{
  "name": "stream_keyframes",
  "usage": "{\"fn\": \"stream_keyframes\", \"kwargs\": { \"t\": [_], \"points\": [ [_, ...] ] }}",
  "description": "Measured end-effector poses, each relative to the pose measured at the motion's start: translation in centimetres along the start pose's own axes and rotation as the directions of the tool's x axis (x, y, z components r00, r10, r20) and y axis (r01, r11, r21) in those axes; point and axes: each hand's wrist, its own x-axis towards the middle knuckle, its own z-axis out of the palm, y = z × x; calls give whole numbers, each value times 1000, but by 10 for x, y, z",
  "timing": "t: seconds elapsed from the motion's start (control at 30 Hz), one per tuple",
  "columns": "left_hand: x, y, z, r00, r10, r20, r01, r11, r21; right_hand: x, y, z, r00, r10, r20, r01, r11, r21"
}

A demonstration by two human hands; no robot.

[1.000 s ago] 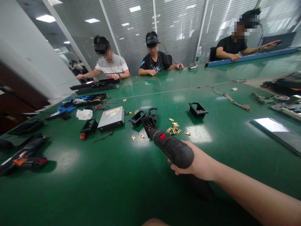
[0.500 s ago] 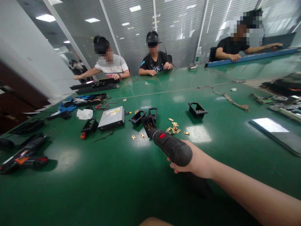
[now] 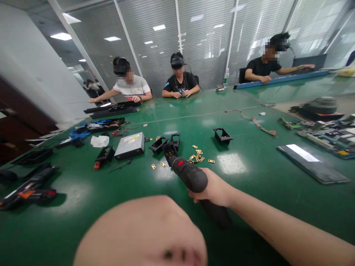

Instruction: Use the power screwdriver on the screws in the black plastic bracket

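Note:
My right hand (image 3: 215, 186) is wrapped round the grip of a black cordless drill (image 3: 191, 175) with a red button. The drill's front end reaches into a small black plastic housing (image 3: 169, 152), tilted, with brass-coloured bits inside; its tip is hidden. Two more black housings stand just behind, one on the left (image 3: 158, 143) and one on the right (image 3: 175, 139). Several small brass plates with holes (image 3: 197, 158) lie beside the drill. My left hand (image 3: 144, 232), large and blurred, is close to the camera at the bottom; its fingers are not clear.
On the green table (image 3: 111, 207), a silver disc drive (image 3: 129, 145) and a second drill (image 3: 30, 188) lie left. Another black housing (image 3: 222, 136) sits farther back. A dark flat panel (image 3: 310, 164) and circuit boards (image 3: 330, 135) lie right. Three people sit across the table.
My left hand has risen into view at the bottom. The view has shifted, so table things appear further left. The drill stays at the black housing in my right hand.

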Motion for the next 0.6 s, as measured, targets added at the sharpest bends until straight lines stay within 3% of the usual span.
{"fn": "stream_keyframes", "kwargs": {
  "t": [0.03, 0.07, 0.1, 0.13, 0.17, 0.2, 0.23, 0.27, 0.33, 0.4, 0.43, 0.47, 0.6],
  "points": [
    [16, -4, -17, 999, 9, -45, -8, 1000, 10, 0, 0, 0, 1000, 1, -1, -1, 1000, -3],
    [34, -13, -34, 986, 6, -165, -2, 1000, 26, 0, 0, 0, 1000, 2, -1, -2, 1000, -5],
    [52, -26, -49, 932, 18, -361, -13, 1000, 17, 0, -1, 0, 1000, 3, -3, -3, 1000, -8],
    [70, -44, -62, 767, 50, -640, -90, 995, -30, 0, -1, 0, 1000, 3, -3, -3, 1000, -11],
    [87, -64, -70, 601, 52, -798, -141, 989, -41, -1, -2, 0, 1000, 2, -5, -2, 1000, -16],
    [102, -86, -75, 468, 59, -882, -151, 988, -14, -1, -2, 0, 1000, 0, -8, -1, 1000, -21],
    [115, -109, -76, 386, 60, -921, -156, 988, -1, -1, -2, 0, 1000, -1, -10, 1, 1000, -27],
    [126, -131, -74, 352, 36, -935, -176, 984, -28, -1, -2, 0, 1000, -2, -10, 2, 999, -34],
    [141, -166, -65, 375, -61, -925, -253, 953, -165, -1, -1, 0, 1000, -6, -9, 6, 999, -46],
    [150, -188, -54, 449, -107, -887, -321, 907, -272, 0, 1, -1, 1000, -15, -10, 14, 998, -62],
    [154, -195, -49, 497, -116, -860, -348, 881, -320, 0, 2, -1, 1000, -20, -11, 19, 997, -69],
    [156, -199, -46, 515, -139, -846, -356, 863, -358, 1, 3, -2, 1000, -25, -12, 24, 997, -77],
    [164, -200, -41, 543, -250, -801, -344, 805, -484, 1, 5, -3, 999, -36, -13, 34, 994, -105]
  ]
}}
